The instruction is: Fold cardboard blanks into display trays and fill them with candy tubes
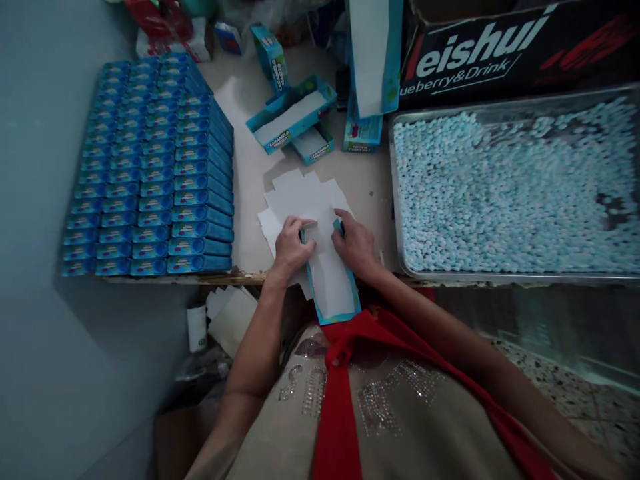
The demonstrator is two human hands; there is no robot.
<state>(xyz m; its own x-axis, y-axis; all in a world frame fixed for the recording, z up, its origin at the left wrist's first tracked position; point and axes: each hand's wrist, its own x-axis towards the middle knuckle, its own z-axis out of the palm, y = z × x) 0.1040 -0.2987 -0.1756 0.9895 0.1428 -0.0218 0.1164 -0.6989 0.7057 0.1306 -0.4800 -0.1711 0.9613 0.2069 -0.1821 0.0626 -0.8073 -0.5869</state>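
Carton (331,280), "CARAMELO MACIZO" tray (293,119), "Drink" box (530,57)

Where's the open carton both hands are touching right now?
In the head view, the open carton is near the centre between the left hand and right hand, jutting over the table's near edge, left of the metal tray.

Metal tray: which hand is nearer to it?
Right. The right hand is left of the metal tray, at the blue-edged carton; the left hand is farther left, across the carton.
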